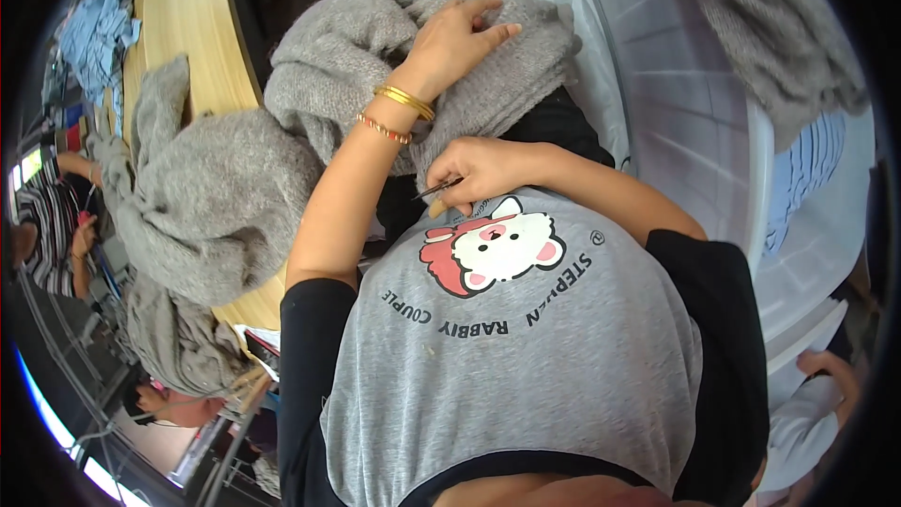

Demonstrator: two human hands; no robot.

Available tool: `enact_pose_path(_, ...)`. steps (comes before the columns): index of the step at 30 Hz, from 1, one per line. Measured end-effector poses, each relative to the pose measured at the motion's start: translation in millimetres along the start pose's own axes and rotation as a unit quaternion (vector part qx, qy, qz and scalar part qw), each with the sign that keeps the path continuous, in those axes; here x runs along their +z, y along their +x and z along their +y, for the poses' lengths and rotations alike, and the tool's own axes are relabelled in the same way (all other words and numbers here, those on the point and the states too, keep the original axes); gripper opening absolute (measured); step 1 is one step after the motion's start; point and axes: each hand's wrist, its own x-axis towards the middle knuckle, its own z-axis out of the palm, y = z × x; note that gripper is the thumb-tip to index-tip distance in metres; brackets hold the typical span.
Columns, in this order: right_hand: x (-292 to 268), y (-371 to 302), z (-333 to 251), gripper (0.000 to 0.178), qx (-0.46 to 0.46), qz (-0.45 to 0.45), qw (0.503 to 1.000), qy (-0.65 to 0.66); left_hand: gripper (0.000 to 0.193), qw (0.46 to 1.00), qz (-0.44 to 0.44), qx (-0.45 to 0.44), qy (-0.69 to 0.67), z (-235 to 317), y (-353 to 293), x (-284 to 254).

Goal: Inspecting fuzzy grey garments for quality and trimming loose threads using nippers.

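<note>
A bulky grey knitted garment lies bunched over my lap. My left hand, with gold bangles on its wrist, rests on top of the knit, thumb and fingers apart. Close to my belly, my right hand is closed around a small dark pointed tool whose thin tip sticks out to the left. The tool's exact kind is hard to make out. Something yellowish shows at a fingertip of that hand. The near edge of the knit reaches down beside the right fingers.
On the left, a wooden table carries another grey knit and a blue cloth. A translucent plastic bin stands at the right, with grey knit and blue striped fabric beyond. Other people work at far left and lower right.
</note>
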Motion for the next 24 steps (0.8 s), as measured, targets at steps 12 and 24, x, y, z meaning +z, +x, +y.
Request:
enact_pose_path(12, 3, -1, 13, 0.023, 0.003, -0.010, 1.000, 0.006, 0.027, 0.992, -0.013, 0.048, -0.118, 1, -17, 1)
enact_pose_path(24, -53, -104, -4, 0.042, 0.007, 0.083, 0.996, 0.038, 0.009, 0.709, 0.005, 0.184, -0.681, -33, -191, -151)
